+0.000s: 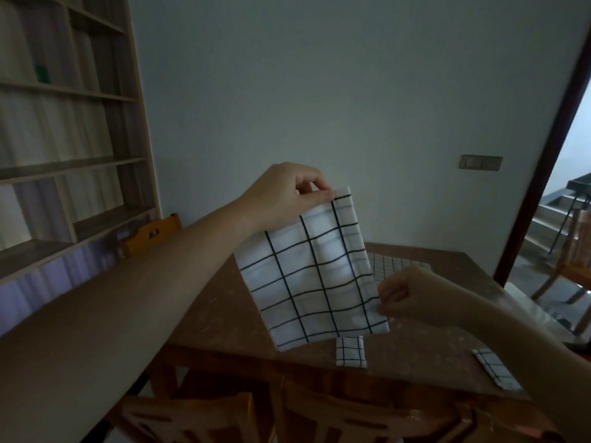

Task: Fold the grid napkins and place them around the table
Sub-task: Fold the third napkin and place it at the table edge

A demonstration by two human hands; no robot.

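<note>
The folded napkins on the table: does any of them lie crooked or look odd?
Somewhat. The small folded napkin near the front edge lies square to the table, but the one at the right edge lies slanted. The napkin in the air, pinched by the left hand and right hand, hangs tilted.

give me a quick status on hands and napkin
Left hand pinches napkin top corner, right hand its side edge. Napkin above table. Nothing blocking.

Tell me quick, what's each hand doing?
Left hand: pinching the grid napkin at its top edge.
Right hand: pinching the same napkin's right edge.
</note>
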